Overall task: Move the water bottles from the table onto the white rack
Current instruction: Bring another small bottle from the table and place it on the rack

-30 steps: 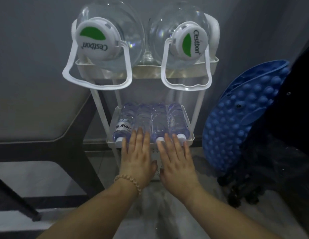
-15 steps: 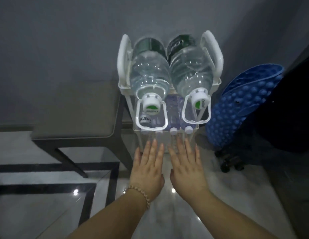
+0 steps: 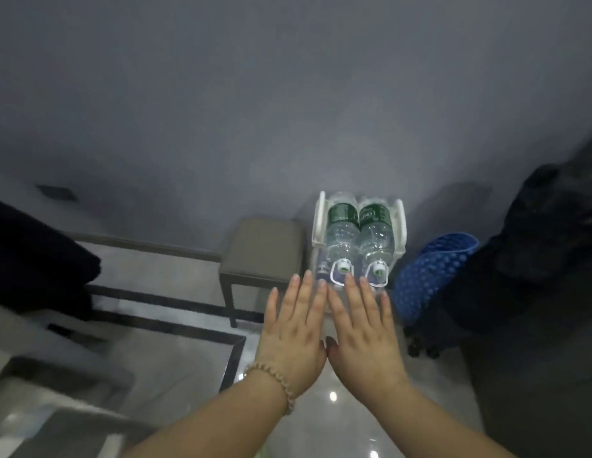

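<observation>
Both hands, left (image 3: 293, 328) and right (image 3: 365, 330), hover flat, fingers spread, empty, before the white rack (image 3: 321, 223).

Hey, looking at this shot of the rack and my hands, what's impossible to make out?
Head view:
- Small bottles on the white rack's lower shelf: hidden by the two large water bottles and both hands.
- Bottle label text: too small.
- Dark bundle at right: too dim to identify.
</observation>
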### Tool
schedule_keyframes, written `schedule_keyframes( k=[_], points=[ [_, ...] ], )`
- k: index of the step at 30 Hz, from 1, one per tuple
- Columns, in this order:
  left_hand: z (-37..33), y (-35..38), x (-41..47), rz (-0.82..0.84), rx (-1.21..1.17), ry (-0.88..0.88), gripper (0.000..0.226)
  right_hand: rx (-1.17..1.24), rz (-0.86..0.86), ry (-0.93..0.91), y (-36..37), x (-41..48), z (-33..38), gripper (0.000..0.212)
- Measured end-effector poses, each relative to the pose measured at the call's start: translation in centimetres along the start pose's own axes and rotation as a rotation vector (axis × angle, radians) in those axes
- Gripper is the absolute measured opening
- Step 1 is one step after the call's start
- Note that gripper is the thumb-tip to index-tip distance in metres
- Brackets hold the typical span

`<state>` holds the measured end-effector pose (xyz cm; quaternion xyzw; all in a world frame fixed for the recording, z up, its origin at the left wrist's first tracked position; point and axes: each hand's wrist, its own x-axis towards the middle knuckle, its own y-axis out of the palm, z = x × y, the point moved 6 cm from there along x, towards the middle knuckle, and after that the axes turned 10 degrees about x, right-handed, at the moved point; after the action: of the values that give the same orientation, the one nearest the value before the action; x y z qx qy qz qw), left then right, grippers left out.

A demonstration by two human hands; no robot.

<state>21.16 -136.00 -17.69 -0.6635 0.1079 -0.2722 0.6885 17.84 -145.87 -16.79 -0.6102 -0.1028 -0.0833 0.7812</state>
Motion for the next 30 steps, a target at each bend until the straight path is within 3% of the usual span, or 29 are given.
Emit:
schedule_keyframes(
  k=[7, 12, 20, 25, 30],
  points=[
    [5.3, -8.6, -12.4, 0.020, 0.081, -0.332, 0.109, 0.156, -0.092, -0.212, -6.6, -4.3, 12.5, 0.095],
    [11.2, -17.6, -20.8, -0.082, 0.192, -0.507, 0.102, 0.253, -0.140, -0.323, -10.9, -6.2, 23.8, 0.082],
    [26.2, -29.7, -39.0, -0.253, 0.269, -0.832, 0.086, 0.242, -0.138, -0.561, -14.7, -12.3, 50.2, 0.080],
    [37.3, -30.2, -58.8, -0.081, 0.340, -0.965, 0.078, 0.323, -0.009, -0.674, -10.6, -22.8, 70.3, 0.086],
    [43.7, -31.6, -70.2, 0.056, 0.370, -0.883, 0.078, 0.387, 0.113, -0.687, -7.5, -28.4, 81.2, 0.080]
  ],
)
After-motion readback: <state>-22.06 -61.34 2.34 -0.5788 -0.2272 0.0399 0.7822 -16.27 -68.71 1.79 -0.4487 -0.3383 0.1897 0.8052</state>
